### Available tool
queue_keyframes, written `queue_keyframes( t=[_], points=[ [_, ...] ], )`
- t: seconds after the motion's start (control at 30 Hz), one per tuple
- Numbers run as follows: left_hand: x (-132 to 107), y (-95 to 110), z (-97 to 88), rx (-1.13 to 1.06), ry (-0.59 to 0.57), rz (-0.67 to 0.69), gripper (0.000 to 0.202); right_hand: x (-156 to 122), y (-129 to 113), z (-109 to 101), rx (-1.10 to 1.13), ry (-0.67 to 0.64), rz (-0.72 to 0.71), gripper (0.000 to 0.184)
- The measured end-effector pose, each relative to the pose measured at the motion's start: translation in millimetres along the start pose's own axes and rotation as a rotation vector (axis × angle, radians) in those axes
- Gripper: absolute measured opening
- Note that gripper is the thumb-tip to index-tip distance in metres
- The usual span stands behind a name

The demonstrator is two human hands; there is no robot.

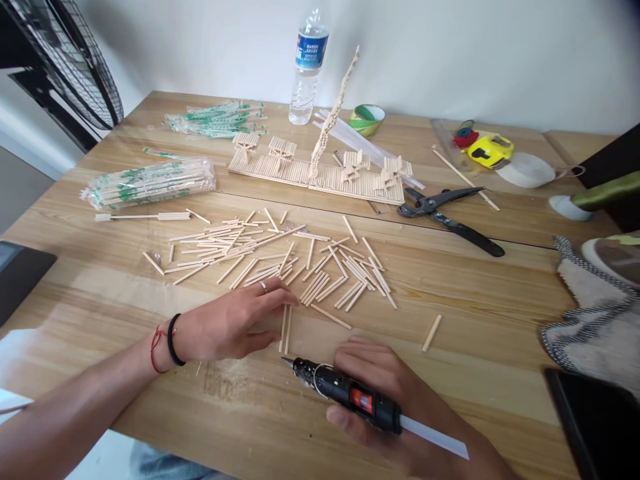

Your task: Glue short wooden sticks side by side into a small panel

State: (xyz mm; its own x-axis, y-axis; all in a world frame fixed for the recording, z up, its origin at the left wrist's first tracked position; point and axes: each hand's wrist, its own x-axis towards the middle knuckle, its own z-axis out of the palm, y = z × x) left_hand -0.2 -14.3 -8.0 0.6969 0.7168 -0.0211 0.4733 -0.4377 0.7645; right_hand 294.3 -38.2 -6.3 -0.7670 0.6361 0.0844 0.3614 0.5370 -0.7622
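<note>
At lower centre of the frame your left hand (230, 325) lies flat on the tabletop (500, 300), fingers stretched to touch two side-by-side sticks (285, 328), seemingly steadying them, while your right hand (400, 390) wraps its fingers around the glue gun (345, 393), nozzle aimed at them.

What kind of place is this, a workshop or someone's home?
Probably a home hobby spot: a wooden table strewn with cut sticks, a stick-built model near the wall, and a glue gun in the right hand.
</note>
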Motion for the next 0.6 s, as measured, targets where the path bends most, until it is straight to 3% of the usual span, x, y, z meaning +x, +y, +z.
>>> queue_keyframes(
  t=[0.6],
  points=[
    [1.4, 0.2, 0.0, -0.013, 0.011, 0.004, 0.044, 0.4, -0.1, 1.4, -0.049, 0.011, 0.012, 0.036]
  ],
)
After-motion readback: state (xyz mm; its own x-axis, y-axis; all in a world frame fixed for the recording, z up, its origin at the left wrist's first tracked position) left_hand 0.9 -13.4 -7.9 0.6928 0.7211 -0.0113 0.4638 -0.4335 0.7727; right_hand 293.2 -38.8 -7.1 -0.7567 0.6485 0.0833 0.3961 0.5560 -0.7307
